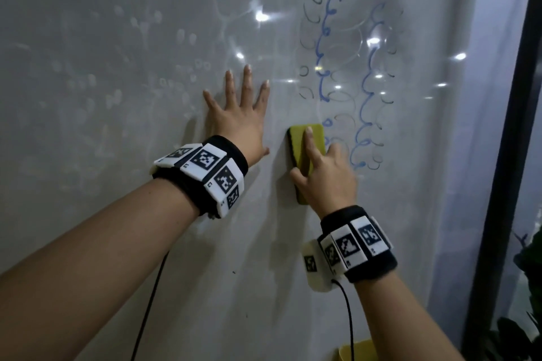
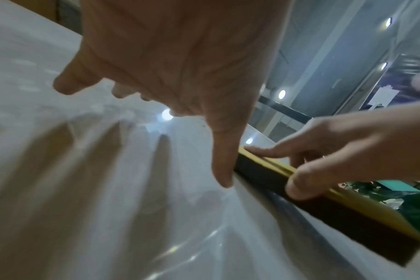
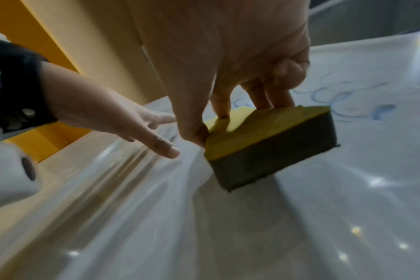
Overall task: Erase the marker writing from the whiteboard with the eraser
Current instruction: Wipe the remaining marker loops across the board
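Observation:
A yellow-topped eraser (image 1: 308,152) with a dark felt base lies flat against the whiteboard (image 1: 117,67). My right hand (image 1: 322,173) grips it, thumb on its left edge, forefinger along its yellow back, other fingers on its right edge. In the right wrist view the eraser (image 3: 271,144) shows its dark side, and the right hand (image 3: 228,79) pinches it from above. Blue marker writing (image 1: 366,102) runs in two wavy columns up and to the right of the eraser. My left hand (image 1: 237,114) is pressed flat on the board with fingers spread, just left of the eraser (image 2: 312,199).
Faint grey loop traces and fingerprint smears cover the board. A dark vertical frame (image 1: 504,155) bounds the board on the right, with a plant (image 1: 525,287) below it. A yellow object (image 1: 356,350) sits at the bottom edge. Cables hang from both wristbands.

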